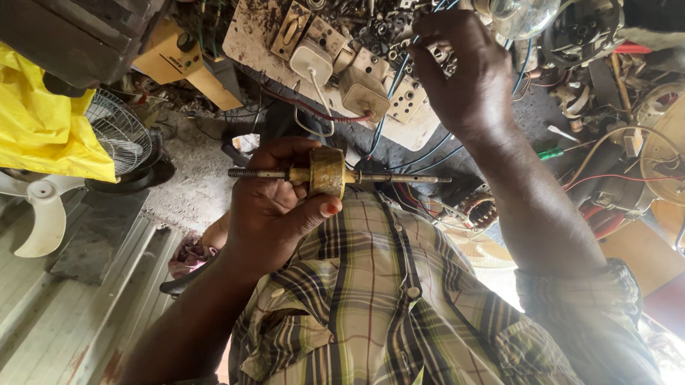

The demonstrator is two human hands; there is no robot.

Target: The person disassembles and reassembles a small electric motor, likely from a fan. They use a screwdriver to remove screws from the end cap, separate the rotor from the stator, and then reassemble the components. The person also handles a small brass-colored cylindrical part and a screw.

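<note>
the left hand has its fingers wrapped and clamped on a small motor rotor, thumb pressed to the brass-coloured core so the thin shaft lies level, one end pointing to 9 o'clock and the other to 3 o'clock, clear of the palm at both ends, seemingly to keep each tip open to view. the right hand, at 1 o'clock from the rotor and well apart from it, reaches into the clutter on a dirty white board; its fingertips curl down among loose metal bits and blue wires, and whether they grip anything cannot be told. outward lie a white plug at 12 o'clock, a clear glass bulb at 2 o'clock, and a white fan blade at 9 o'clock.
</note>
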